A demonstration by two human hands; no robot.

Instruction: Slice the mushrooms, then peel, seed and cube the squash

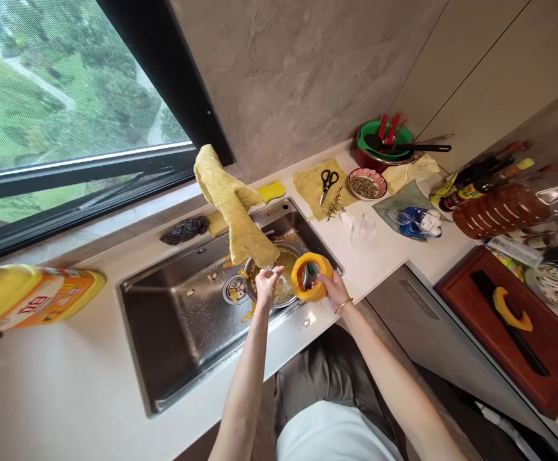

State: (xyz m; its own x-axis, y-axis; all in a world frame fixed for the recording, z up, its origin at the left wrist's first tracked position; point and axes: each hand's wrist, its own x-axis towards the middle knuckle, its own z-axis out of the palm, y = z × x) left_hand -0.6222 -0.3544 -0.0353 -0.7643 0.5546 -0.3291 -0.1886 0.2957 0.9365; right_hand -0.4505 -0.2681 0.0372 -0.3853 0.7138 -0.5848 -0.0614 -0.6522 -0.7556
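Observation:
My right hand grips a hollow orange ring of pumpkin by its right side, over the front right edge of the sink. Just left of it, my wet left hand hovers above a round metal basin with cloudy yellowish water. Its fingers are drawn together, and I cannot make out what is between them, if anything. The stainless steel sink has orange scraps and pale bits around its drain. A yellow towel drapes over the faucet, covering most of it.
A dark scouring pad and yellow sponge lie behind the sink. Scissors rest on a cloth, beside a patterned bowl. On the right, a cutting board bears a black knife and pumpkin slice. A yellow jug stands left.

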